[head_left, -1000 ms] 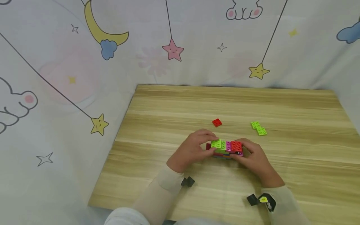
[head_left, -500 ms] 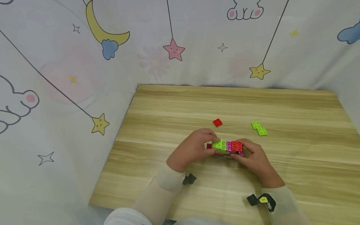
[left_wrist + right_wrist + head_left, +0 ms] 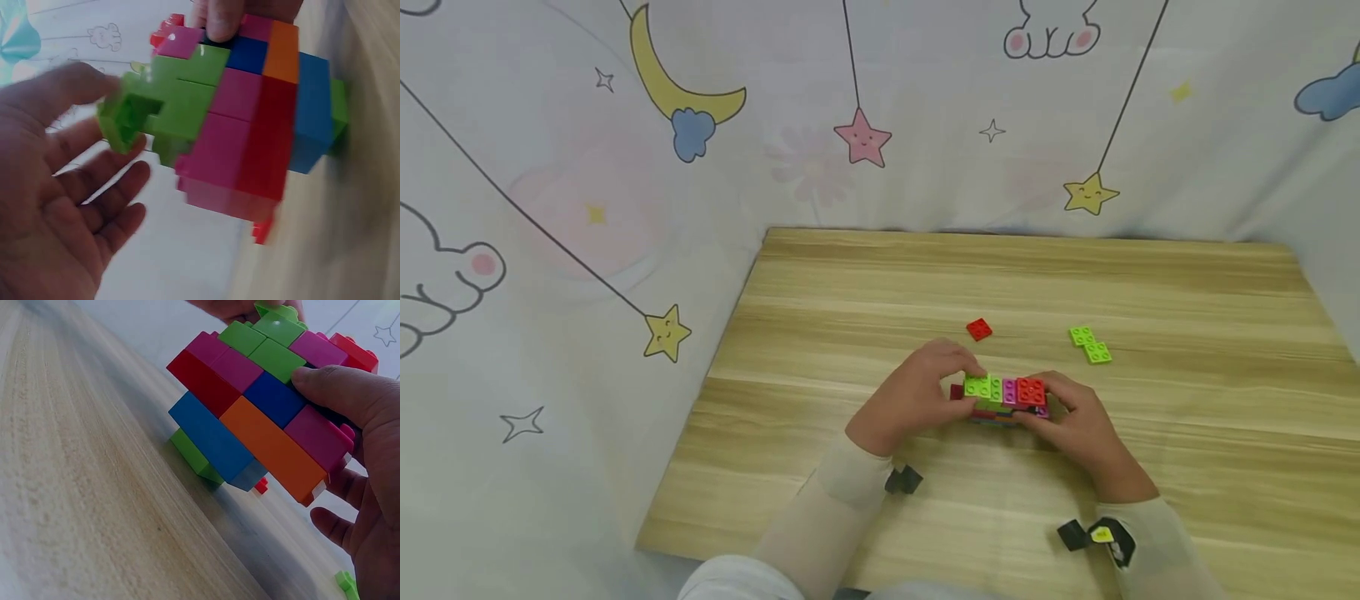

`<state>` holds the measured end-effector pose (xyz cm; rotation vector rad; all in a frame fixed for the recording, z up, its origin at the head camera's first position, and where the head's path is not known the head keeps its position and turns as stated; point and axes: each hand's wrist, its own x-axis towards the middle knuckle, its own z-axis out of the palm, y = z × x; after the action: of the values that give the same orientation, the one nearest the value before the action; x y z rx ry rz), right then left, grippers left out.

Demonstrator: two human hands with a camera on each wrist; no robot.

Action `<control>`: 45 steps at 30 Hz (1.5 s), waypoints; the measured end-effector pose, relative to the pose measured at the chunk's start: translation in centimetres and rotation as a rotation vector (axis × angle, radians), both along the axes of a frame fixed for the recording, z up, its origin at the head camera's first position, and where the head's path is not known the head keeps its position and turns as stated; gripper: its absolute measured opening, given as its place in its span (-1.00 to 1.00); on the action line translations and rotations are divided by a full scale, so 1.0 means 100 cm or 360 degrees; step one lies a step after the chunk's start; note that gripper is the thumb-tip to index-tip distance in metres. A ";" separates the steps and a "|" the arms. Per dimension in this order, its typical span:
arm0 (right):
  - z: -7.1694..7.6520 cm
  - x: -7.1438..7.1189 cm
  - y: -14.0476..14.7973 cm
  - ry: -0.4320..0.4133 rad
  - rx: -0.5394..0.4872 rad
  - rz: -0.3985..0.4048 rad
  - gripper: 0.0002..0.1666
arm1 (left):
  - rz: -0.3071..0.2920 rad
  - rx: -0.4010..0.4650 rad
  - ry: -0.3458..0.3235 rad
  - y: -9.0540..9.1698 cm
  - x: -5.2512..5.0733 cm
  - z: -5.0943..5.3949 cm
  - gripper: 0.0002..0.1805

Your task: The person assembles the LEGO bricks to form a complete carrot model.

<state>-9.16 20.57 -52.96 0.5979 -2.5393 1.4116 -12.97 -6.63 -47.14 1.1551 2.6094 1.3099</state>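
A stack of coloured bricks (image 3: 996, 408) stands on the table between both hands. In the left wrist view my left hand (image 3: 69, 169) pinches a light green brick (image 3: 122, 122) between thumb and index finger at the stack's top, where it sits tilted, its hollow underside partly showing. My right hand (image 3: 369, 444) grips the stack's other end, thumb against the dark blue brick (image 3: 274, 399). Lower down come an orange brick (image 3: 272, 447), a blue brick (image 3: 215, 439) and a green brick (image 3: 194, 456) at the base. A red brick (image 3: 1031, 391) tops the right end.
On the wooden table (image 3: 865, 283), a loose red brick (image 3: 979, 329) lies behind the stack. Two light green bricks (image 3: 1097, 352) lie corner to corner behind my right hand. A printed cloth (image 3: 940, 192) hangs beyond the back edge.
Both hands keep their hold on the stack with hardly any movement. The head view has shifted very slightly.
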 end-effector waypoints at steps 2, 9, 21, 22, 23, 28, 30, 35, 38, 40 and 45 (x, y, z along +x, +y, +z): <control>0.000 0.000 0.001 -0.0004 -0.0004 -0.0004 -0.45 | 0.0010 0.0167 -0.0046 0.000 -0.008 -0.010 -0.70; -0.003 -0.001 0.002 -0.0019 -0.0021 0.0007 -0.46 | 0.0251 0.0359 -0.0274 -0.002 -0.050 -0.047 -0.72; -0.005 -0.001 0.002 -0.0036 -0.0073 0.0021 -0.48 | 0.0305 -0.0256 -0.0245 0.030 -0.110 -0.077 -0.45; -0.005 -0.001 0.001 -0.0035 -0.0071 0.0017 -0.47 | 0.0310 -0.0328 -0.0192 0.034 -0.112 -0.077 -0.45; -0.004 0.000 0.000 -0.0033 -0.0069 0.0012 -0.47 | 0.0319 -0.0389 -0.0141 0.037 -0.114 -0.077 -0.46; 0.016 0.006 -0.008 0.0003 -0.0102 0.0030 -0.50 | 0.0391 -0.0471 -0.0106 0.044 -0.115 -0.077 -0.58; 0.023 0.008 -0.010 0.0023 -0.0112 0.0040 -0.52 | 0.0396 -0.0401 -0.0152 0.043 -0.115 -0.078 -0.60; 0.021 0.009 -0.010 -0.0004 -0.0087 0.0027 -0.51 | 0.0418 -0.0009 -0.0380 0.030 -0.101 -0.079 -0.62; 0.009 0.005 -0.006 -0.0005 -0.0079 0.0017 -0.48 | 0.0454 0.0220 -0.0438 0.016 -0.086 -0.076 -0.64; 0.000 0.002 -0.003 0.0012 -0.0082 0.0014 -0.46 | 0.0466 0.0314 -0.0400 0.006 -0.075 -0.073 -0.66; -0.002 0.002 0.000 0.0046 -0.0076 0.0026 -0.45 | 0.0406 0.0628 -0.0248 -0.012 -0.042 -0.058 -0.65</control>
<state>-8.97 20.58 -53.16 0.6278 -2.4766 1.4543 -17.17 -7.78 -52.90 0.7179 2.5173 1.9444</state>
